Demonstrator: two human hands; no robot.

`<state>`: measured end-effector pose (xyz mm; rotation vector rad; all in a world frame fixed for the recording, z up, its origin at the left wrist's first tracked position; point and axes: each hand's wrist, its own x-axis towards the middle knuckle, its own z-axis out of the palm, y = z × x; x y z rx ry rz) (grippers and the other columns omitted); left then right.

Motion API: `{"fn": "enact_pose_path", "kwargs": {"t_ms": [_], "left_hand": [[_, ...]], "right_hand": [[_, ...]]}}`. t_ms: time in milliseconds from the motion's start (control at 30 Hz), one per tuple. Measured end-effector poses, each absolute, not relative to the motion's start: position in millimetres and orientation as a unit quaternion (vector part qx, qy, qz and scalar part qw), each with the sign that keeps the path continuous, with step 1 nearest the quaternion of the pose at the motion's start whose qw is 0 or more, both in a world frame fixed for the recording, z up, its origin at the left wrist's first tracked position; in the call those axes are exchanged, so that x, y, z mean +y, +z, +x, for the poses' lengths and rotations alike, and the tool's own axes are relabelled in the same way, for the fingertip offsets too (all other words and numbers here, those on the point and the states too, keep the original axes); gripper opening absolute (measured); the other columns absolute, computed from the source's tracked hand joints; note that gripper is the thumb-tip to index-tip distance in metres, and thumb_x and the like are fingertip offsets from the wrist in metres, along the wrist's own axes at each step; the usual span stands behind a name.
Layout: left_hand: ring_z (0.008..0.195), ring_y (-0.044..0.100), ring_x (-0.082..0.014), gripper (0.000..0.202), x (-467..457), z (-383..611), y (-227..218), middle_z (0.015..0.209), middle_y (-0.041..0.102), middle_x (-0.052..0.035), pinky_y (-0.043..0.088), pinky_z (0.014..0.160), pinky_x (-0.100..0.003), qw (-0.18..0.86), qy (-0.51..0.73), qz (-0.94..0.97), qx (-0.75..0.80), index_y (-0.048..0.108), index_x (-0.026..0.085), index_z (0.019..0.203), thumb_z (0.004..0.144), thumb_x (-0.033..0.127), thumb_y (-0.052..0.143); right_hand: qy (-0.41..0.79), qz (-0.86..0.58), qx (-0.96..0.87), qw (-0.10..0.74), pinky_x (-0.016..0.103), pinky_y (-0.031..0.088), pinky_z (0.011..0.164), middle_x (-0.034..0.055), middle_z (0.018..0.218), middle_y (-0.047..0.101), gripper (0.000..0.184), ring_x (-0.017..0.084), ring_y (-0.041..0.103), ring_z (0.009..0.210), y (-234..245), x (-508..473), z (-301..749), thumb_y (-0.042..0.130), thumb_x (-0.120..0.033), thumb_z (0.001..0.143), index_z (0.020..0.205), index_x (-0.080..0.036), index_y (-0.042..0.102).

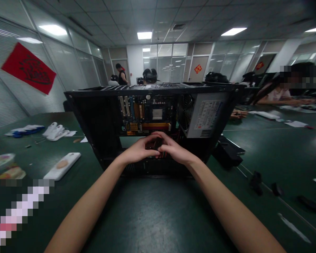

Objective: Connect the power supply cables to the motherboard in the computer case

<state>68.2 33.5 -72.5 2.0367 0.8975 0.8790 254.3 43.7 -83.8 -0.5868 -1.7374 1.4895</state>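
Note:
A black computer case lies open toward me on the table. Inside it sit a motherboard with a bare square metal processor and, at the upper right, a silver power supply with a fan. Just below the board's lower edge, my left hand and my right hand meet, fingers curled and thumbs close together. Both are closed around a bundle of dark and reddish cables. The cable ends are hidden by my fingers.
On the green table, a white phone, white gloves and a bowl are to the left. A black box-like part and small dark pieces lie right. A person works at the far right.

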Motion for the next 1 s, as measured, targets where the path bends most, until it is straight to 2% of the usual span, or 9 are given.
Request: {"fn": "enact_pose_path", "kwargs": {"t_ms": [500,767,867,1000], "left_hand": [[0.13,0.051,-0.0272,0.066,35.1,68.5,-74.8,0.142,0.053,-0.0124,0.036,0.113,-0.046,0.37,0.343,0.786,0.357,0.054,0.019,0.134,0.073,0.029,0.078],[0.127,0.054,-0.0276,0.067,34.3,67.8,-74.3,0.14,0.055,-0.0128,0.039,0.11,-0.046,0.398,0.35,0.773,0.35,0.054,0.018,0.134,0.072,0.027,0.077],[0.123,0.057,-0.0274,0.066,35.1,67.4,-75.4,0.138,0.057,-0.013,0.043,0.107,-0.046,0.403,0.343,0.774,0.348,0.053,0.019,0.135,0.074,0.029,0.076],[0.124,0.056,-0.0275,0.069,35.3,67.1,-75.2,0.142,0.053,-0.0139,0.043,0.106,-0.046,0.382,0.34,0.777,0.366,0.052,0.019,0.137,0.074,0.031,0.077]], "right_hand": [[0.596,-0.247,-0.661,0.382,0.027,0.048,0.057,-0.002,0.091,0.062,0.06,0.013,0.056,0.065,-78.5,42.1,253.8,0.054,-0.017,0.062,0.121,-0.024,0.046],[0.615,-0.223,-0.657,0.376,0.027,0.051,0.063,0.0007,0.111,0.06,0.063,0.014,0.058,0.076,-82.5,46.4,254.5,0.057,-0.016,0.064,0.125,-0.026,0.047],[0.619,-0.21,-0.656,0.378,0.027,0.053,0.066,0.0015,0.116,0.059,0.063,0.016,0.059,0.087,-83.8,48.1,255.8,0.06,-0.017,0.064,0.126,-0.027,0.048],[0.632,-0.201,-0.652,0.367,0.028,0.054,0.067,0.0025,0.121,0.058,0.067,0.018,0.06,0.09,-84.6,50.5,257.5,0.064,-0.018,0.065,0.129,-0.028,0.047]]}}
